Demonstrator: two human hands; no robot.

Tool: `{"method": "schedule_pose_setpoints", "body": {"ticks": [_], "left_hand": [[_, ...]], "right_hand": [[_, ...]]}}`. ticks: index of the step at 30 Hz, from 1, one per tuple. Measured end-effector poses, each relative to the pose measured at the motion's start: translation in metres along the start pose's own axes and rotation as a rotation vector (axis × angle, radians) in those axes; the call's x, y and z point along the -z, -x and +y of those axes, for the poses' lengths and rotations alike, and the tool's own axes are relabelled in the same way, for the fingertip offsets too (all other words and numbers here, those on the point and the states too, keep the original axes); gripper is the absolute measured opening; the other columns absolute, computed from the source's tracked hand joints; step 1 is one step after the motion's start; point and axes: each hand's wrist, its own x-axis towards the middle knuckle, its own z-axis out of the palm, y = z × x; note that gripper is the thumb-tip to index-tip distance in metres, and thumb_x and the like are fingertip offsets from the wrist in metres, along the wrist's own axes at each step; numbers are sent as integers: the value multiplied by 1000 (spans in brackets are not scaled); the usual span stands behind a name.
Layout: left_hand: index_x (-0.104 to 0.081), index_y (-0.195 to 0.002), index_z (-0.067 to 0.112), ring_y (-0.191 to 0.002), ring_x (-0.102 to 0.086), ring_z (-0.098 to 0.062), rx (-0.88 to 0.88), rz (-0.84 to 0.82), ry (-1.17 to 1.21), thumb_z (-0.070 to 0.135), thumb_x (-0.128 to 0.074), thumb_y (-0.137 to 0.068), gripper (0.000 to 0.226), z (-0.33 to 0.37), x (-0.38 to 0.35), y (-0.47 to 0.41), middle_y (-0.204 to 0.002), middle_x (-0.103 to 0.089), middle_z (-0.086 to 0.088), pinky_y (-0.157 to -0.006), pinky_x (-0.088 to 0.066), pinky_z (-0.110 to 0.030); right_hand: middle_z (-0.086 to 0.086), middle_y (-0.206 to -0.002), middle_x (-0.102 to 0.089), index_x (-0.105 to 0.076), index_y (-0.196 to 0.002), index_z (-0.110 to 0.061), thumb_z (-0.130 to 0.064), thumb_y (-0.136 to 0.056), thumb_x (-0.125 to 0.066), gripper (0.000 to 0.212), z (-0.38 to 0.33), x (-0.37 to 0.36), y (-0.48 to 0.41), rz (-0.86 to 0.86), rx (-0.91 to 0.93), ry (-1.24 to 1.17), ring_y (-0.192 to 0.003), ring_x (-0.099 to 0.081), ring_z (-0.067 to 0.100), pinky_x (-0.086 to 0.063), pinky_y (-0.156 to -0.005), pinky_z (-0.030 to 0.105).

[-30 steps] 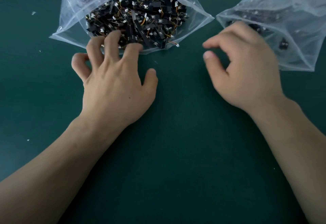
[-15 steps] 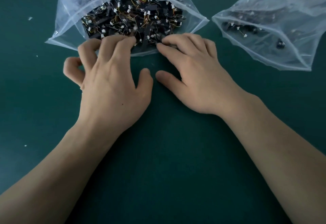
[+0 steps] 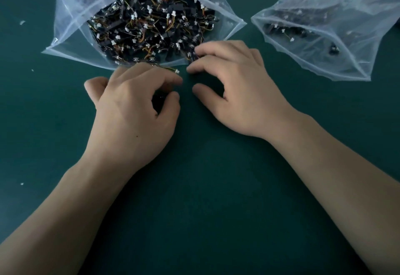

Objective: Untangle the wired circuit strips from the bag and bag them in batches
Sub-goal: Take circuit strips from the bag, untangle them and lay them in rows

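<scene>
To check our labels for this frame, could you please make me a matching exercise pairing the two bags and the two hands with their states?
Column one:
1. left bag
2. right bag
3. left hand
4. right hand

Column two:
A. holds only a few strips
B. fingertips at the left bag's mouth
C. packed with tangled strips
D. grips a dark strip, its wire poking out past the fingers

Pairs: 1-C, 2-A, 3-D, 4-B.
</scene>
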Motion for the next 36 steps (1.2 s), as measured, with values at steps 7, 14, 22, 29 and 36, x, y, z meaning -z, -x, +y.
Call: {"method": "schedule_pose_setpoints", "body": {"ticks": [7,14,22,29,36], "left_hand": [[-76,-107,14,-89,-57,-1,-50,171,156,-4,-58,-89,32,-7,3,-2,-107,-64,7,-81,-46,-18],[-76,-100,23,-89,-61,-23,45,51,47,20,-62,-90,18,-10,3,-1,-96,-67,7,-81,-54,-45],[-75,-95,28,-75,-58,-12,56,18,103,28,-65,-93,11,-7,2,-1,-86,-66,13,-70,-54,-38],[-76,-108,27,-111,-55,-31,85,86,-14,22,-60,-94,22,-11,2,-3,-121,-66,9,-94,-32,-36],[-79,-111,25,-106,-58,-30,45,53,-40,20,-63,-94,24,-14,-1,-1,-113,-69,8,-96,-39,-41]], "right_hand": [[-10,-101,-61,-67,-96,-23,-27,-92,-68,6,-5,4,2,113,-57,-101,-99,-55,14,-39,-92,31],[-12,-96,-53,-71,-110,-25,-29,-94,-62,19,-8,5,1,43,-157,-19,-95,-52,14,-43,-85,31],[2,-111,-60,-68,-111,-14,-5,-83,-53,33,-6,11,9,196,-115,27,-106,-55,26,-42,-96,40],[-3,-133,-60,-75,-117,-26,-36,-96,-65,25,-14,7,12,-9,182,19,-130,-48,21,-28,-107,38],[-7,-138,-58,-70,-88,-24,-32,-94,-69,10,-13,6,12,-40,155,-59,-135,-43,16,-20,-111,32]]}}
